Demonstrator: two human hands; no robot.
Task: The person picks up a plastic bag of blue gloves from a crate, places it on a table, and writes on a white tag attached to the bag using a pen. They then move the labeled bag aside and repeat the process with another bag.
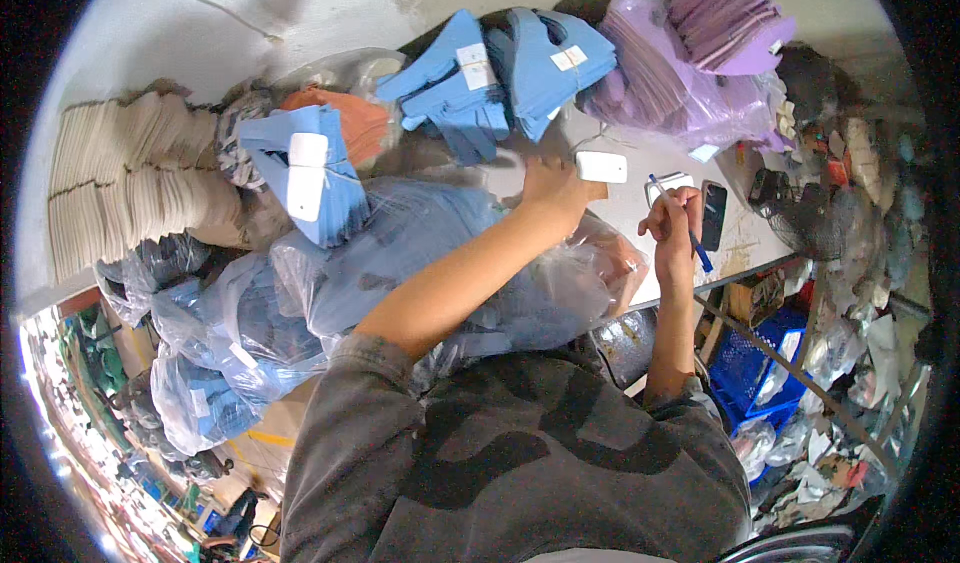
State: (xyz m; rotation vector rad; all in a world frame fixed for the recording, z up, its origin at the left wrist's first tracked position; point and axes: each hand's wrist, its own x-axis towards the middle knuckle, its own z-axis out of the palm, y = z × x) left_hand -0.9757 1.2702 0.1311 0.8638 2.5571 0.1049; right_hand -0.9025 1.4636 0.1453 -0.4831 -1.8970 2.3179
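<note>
My right hand (672,221) is closed round a blue pen (706,259), which slants across the fingers. Under its upper end lies a small white pad or card (667,187), partly covered by the hand. A dark phone (713,215) lies just to the right. Over the table, my left hand (552,191) has its fingers bent, their tips blurred. A white tag with a hole (603,167) touches or nearly touches its right side; whether the fingers grip it I cannot tell. Beyond this hand are tied stacks of blue cut pieces (556,68) with white labels.
A clear plastic bag of blue pieces (400,238) fills the table's near side. Cream stacks (130,178) stand at left, near a tagged blue bundle (340,198) and orange pieces (345,123). Purple stacks (650,63) sit far right; a black fan (800,208) and blue crate (750,373) are beyond.
</note>
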